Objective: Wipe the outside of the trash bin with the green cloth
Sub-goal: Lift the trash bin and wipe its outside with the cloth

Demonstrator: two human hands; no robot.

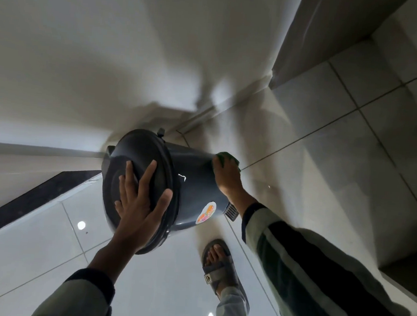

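While the left hand (140, 202) lay flat and spread wide on the lid (137, 177), fingers fanned and gripping nothing, it looked to be the brace for this wipe, and that was the job to get right: press steadily so the bin (190, 186) could not roll or skid on the glossy floor (48, 245). The bin was tipped toward the camera, lid facing up at the viewer, body slanting away toward the wall (86, 50). A foot in a sandal (219, 267) stood just below it, near but apart.

Further out, the right hand (227, 177) was closed over the cloth (224, 159), pressing it against the bin's side near the far, lower end. Only a green edge showed past the knuckles, so how the cloth was folded could not be told. A good stroke from there, by my judgement, would run long down the curved side toward the rim with even pressure, then the left hand would turn the bin a little to bring up a fresh strip. The sticker (206, 213) and pedal (232, 212) sat on the near side, between the two wrists; a cloth could snag on the pedal, so work around it with care.
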